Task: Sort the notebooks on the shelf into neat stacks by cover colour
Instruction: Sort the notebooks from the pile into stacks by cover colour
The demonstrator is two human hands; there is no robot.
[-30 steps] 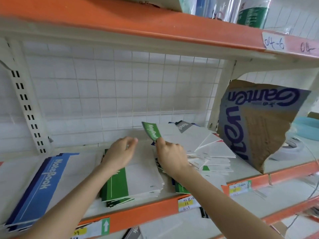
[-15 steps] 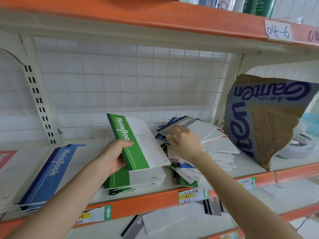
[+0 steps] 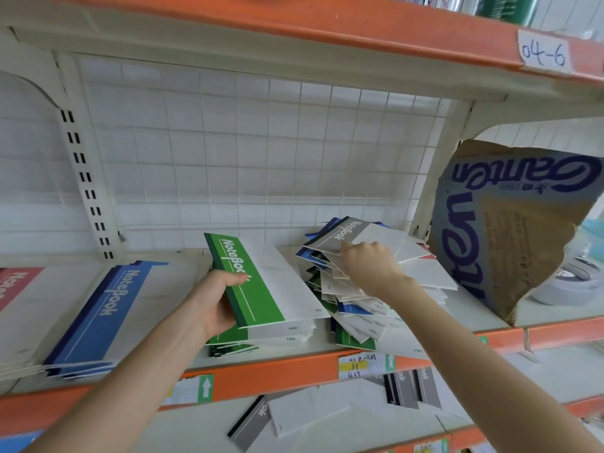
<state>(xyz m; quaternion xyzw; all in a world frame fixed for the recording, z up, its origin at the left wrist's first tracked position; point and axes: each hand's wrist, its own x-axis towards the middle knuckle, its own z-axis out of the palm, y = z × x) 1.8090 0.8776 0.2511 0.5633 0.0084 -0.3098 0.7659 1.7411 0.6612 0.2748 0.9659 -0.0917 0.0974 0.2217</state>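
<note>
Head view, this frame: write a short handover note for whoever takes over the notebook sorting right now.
Left hand grips the spine of a green notebook, tilted over the green stack.
Right hand is in the mixed pile, with its fingers curled at the edge of a grey notebook. Whether it grips the notebook is unclear.
Done: blue stack at left, red notebook at the far left edge, green stack mid-shelf.
Left: lay the green notebook flat on its stack, then sort the mixed pile, which shows blue, green and grey covers.
</note>
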